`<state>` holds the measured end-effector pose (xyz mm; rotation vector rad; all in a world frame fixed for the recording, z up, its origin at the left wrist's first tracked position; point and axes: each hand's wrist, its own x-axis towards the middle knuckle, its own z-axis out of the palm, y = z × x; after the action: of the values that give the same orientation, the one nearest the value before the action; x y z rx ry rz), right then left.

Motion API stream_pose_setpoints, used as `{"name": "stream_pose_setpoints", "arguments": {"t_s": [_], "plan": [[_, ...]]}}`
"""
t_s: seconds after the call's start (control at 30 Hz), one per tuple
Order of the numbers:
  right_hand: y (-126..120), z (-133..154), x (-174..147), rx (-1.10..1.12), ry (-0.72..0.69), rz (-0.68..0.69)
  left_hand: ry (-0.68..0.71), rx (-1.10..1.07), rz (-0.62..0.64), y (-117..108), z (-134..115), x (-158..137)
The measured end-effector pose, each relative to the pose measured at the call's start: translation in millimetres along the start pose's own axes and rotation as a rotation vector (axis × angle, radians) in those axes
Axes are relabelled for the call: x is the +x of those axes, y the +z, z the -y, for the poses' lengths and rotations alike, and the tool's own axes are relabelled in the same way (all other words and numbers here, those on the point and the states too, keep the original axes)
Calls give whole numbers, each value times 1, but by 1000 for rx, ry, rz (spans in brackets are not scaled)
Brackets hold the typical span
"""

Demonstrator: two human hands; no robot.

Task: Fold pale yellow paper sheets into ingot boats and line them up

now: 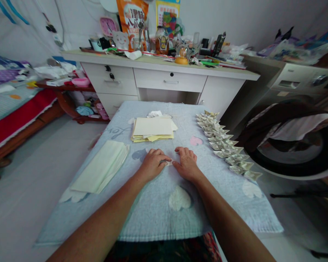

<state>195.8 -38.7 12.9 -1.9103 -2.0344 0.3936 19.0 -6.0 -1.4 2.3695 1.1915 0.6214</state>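
A small folded piece of pale paper (168, 163) lies on the cloth-covered table, mostly hidden under my fingers. My left hand (153, 164) is closed on its left side, with thumb and forefinger near together. From the right, my right hand (186, 164) presses on the same paper, thumb at its edge and fingers curled. Just beyond the hands is a stack of cream and yellow paper sheets (153, 127). To the left lies a pile of long pale green paper (102, 165). Rows of folded paper pieces with pointed ends (221, 140) stand along the right side.
A light blue cloth (153, 223) with heart patterns covers the table. Behind it stands a white desk (169, 78) crowded with jars, packets and a pink clock (108, 26). A washing machine (297, 82) with laundry in its open door is at right, a bed (19, 105) at left.
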Motion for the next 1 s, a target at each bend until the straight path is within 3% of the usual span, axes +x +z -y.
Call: {"name": "stream_pose_setpoints", "arguments": {"t_s": [0.57, 1.0], "plan": [[-1, -7, 3, -22, -20, 35, -4, -5, 22, -2, -1, -1], [7, -1, -1, -110, -53, -71, 45, 4, -32, 1, 1, -3]]}}
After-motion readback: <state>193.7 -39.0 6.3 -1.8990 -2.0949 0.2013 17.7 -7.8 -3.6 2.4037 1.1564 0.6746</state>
